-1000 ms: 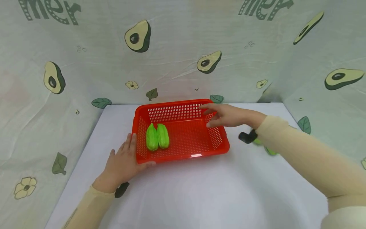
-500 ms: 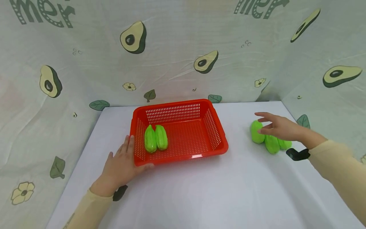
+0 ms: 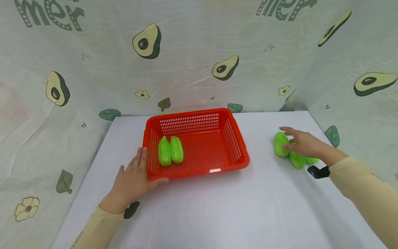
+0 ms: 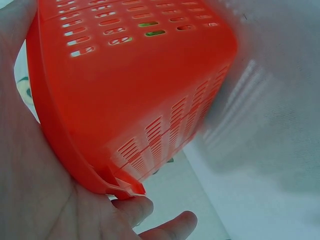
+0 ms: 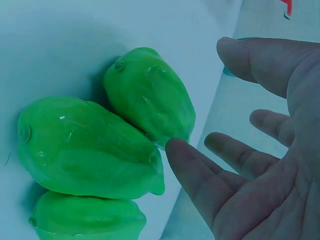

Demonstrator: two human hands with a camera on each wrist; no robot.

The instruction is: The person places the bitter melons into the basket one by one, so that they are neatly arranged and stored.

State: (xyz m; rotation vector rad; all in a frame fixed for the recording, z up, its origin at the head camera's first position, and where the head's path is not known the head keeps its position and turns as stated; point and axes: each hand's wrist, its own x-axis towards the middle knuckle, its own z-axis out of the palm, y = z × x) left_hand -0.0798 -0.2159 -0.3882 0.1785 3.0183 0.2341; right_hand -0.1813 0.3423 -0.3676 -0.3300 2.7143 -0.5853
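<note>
A red plastic basket [image 3: 199,172] with slotted sides stands on the white table. Inside, at its left end, two glossy green papaya-like fruits [image 3: 164,151] lie side by side. My left hand [image 3: 130,181] rests against the basket's near left corner, fingers stretched along the side and thumb at the front rim; the left wrist view shows the palm against the rim [image 4: 65,145]. On the right, my right hand [image 3: 306,143] hovers over three loose green papaya-like fruits [image 5: 90,147], its fingers spread and apart from the thumb, holding nothing. It partly hides the fruits in the head view.
The white table [image 3: 217,214] reaches back to a pale cloth [image 3: 186,52] printed with avocados and leaves, which also rises at both sides. Bare tabletop lies in front of the basket and between it and the loose fruits.
My right hand has swung from over the basket's right side to above the loose fruits, sinking slightly lower in the last half second. The left hand and basket stay in place.
</note>
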